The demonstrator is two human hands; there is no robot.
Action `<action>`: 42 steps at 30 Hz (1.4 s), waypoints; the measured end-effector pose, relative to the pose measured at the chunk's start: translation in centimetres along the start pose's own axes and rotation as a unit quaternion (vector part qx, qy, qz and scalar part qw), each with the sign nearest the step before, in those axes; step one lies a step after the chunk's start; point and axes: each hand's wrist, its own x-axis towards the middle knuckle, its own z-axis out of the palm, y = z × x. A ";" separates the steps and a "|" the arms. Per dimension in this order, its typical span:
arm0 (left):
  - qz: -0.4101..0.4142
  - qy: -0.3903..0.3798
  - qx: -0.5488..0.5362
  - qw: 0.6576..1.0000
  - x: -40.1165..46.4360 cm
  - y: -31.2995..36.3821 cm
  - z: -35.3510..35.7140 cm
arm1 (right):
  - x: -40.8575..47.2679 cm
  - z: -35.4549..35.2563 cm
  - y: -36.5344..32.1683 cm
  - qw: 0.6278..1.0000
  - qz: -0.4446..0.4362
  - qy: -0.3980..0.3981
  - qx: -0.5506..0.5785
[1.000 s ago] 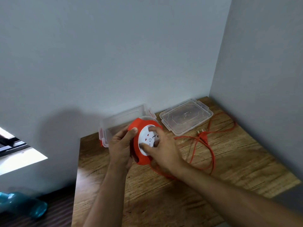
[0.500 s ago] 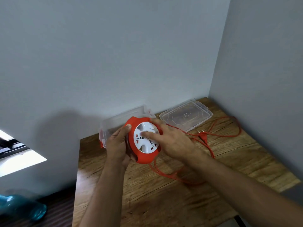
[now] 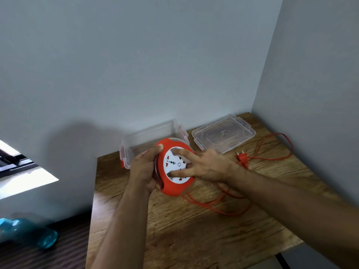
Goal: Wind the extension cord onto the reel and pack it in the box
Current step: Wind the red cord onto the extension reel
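Note:
An orange cord reel (image 3: pixel 171 188) with a white socket face is held above the wooden table (image 3: pixel 194 230). My left hand (image 3: pixel 143 167) grips its left rim from behind. My right hand (image 3: pixel 206 166) has its spread fingers pressed into the white face. The orange cord (image 3: pixel 223 202) trails from the reel's underside in loose loops over the table to the right. Its plug (image 3: pixel 241 157) lies near the lid. A clear plastic box (image 3: pixel 147 136) with red clips stands open behind the reel, against the wall.
The box's clear lid (image 3: pixel 223 134) lies flat at the back right corner. Walls close the table at the back and right. A blue bottle (image 3: pixel 29 232) lies on the dark floor at the lower left.
My right hand has turned on the white face, fingers now spread across it. The loose cord loops on the table have shifted and drawn closer to the reel.

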 end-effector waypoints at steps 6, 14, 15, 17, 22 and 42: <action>0.042 0.026 0.024 0.998 0.1 -0.8 0.3 | 0.8 0.6 -1.6 0.983 0.166 -0.052 0.066; 0.156 -0.004 0.123 0.980 0.0 -1.7 2.5 | 5.4 0.2 -5.1 0.266 0.644 0.115 0.708; 0.163 -0.001 0.114 0.980 0.1 -1.8 2.2 | 5.3 0.0 -4.6 0.257 0.632 0.091 0.725; 0.166 0.018 0.079 0.983 0.6 -1.6 1.6 | 4.6 -0.3 -3.7 0.307 0.601 0.063 0.735; 0.103 0.038 -0.024 0.994 1.1 -1.0 0.3 | 1.1 -0.5 -2.0 0.817 0.474 0.104 0.311; 0.039 -0.011 0.043 0.998 0.5 -0.3 1.9 | 1.9 0.2 -4.0 0.844 0.465 0.092 0.251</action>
